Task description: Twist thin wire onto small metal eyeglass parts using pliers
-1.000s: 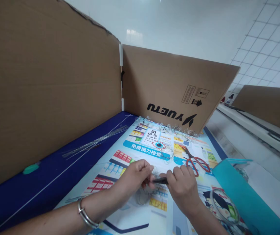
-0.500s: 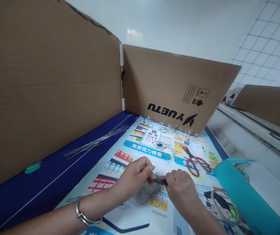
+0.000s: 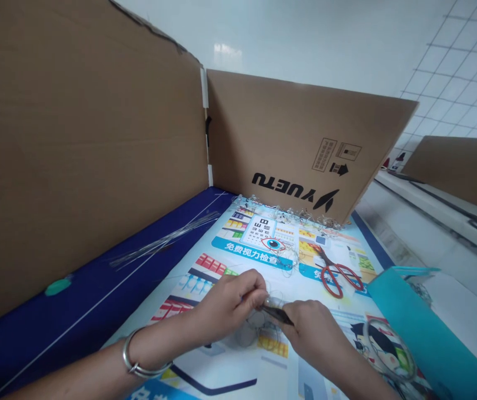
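Note:
My left hand (image 3: pixel 240 300), with a silver bangle on its wrist, is closed in a pinch over the printed sheet. Thin wire (image 3: pixel 274 297) loops out from its fingertips. My right hand (image 3: pixel 311 322) is wrapped around dark-handled pliers (image 3: pixel 279 315), whose jaws point left and meet the left fingertips. The exact spot where the jaws bite is too small to make out. Below the hands, a clear, roundish bundle (image 3: pixel 249 333) rests on the sheet, partly covered by the left hand.
Red-handled scissors (image 3: pixel 340 278) lie open to the right. A teal box (image 3: pixel 425 328) stands at the right, beside a coil (image 3: pixel 392 355). Straight wires (image 3: pixel 167 239) lie on the blue surface at left. Cardboard panels (image 3: pixel 305 139) wall the back and left, with wire scraps (image 3: pixel 292 214) along the back.
The pliers have tilted, their handle end dropping lower to the right. My right hand has turned and shifted slightly down. My left hand keeps its pinch, and the view has shifted a little.

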The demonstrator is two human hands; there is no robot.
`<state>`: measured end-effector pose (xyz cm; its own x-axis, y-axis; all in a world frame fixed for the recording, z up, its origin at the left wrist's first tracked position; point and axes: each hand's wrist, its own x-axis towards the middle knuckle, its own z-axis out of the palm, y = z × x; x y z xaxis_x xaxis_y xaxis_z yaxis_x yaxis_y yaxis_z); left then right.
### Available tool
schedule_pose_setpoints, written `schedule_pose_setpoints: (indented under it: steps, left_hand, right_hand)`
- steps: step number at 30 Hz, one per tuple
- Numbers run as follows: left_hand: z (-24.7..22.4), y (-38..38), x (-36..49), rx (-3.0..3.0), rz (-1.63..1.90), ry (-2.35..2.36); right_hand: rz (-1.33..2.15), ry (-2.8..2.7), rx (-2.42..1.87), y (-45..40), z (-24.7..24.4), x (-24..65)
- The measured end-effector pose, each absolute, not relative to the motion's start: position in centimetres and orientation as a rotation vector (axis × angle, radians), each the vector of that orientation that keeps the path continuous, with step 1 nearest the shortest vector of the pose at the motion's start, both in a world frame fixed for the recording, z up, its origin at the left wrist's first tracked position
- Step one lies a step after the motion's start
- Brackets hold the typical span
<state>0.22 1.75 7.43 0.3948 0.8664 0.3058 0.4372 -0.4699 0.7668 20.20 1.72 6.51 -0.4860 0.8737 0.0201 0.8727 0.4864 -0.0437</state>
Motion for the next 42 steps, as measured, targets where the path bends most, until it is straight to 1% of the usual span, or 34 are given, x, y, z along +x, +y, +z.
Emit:
schedule_pose_setpoints:
  steps: [6, 13, 20, 24, 28, 30, 32, 36, 42]
  left_hand:
    - [6.9, 1.9, 0.1, 2.326, 0.865, 1.071]
    - [6.7, 2.0, 0.2, 2.394, 0.831, 1.058]
    - [7.1, 2.5, 0.2, 2.215, 0.799, 1.062]
    - [7.4, 2.9, 0.2, 2.120, 0.867, 1.027]
    - [7.0, 3.6, -0.1, 1.972, 0.929, 1.120]
    - [6.4, 4.0, -0.3, 1.818, 0.939, 1.172]
    - [5.6, 4.3, -0.3, 1.645, 0.949, 1.180]
    - [4.7, 4.5, 0.0, 1.416, 0.979, 1.140]
    - [5.2, 3.7, 0.6, 1.211, 0.940, 1.071]
  right_hand:
    - [0.116, -2.691, -1.586, 1.7, 6.6, 20.5]
    - [0.132, -2.706, -1.612, 1.8, 6.6, 20.6]
    - [0.117, -2.679, -1.646, 2.1, 6.9, 20.6]
    - [0.100, -2.673, -1.680, 2.3, 7.0, 20.4]
    - [0.094, -2.641, -1.661, 2.4, 6.7, 20.1]
    - [-0.012, -2.571, -1.643, 2.5, 6.3, 20.1]
    - [-0.191, -2.473, -1.565, 2.6, 5.7, 20.2]
    - [-0.528, -2.349, -1.240, 2.6, 5.2, 20.4]
    - [-0.772, -2.339, -1.030, 2.3, 6.0, 20.2]
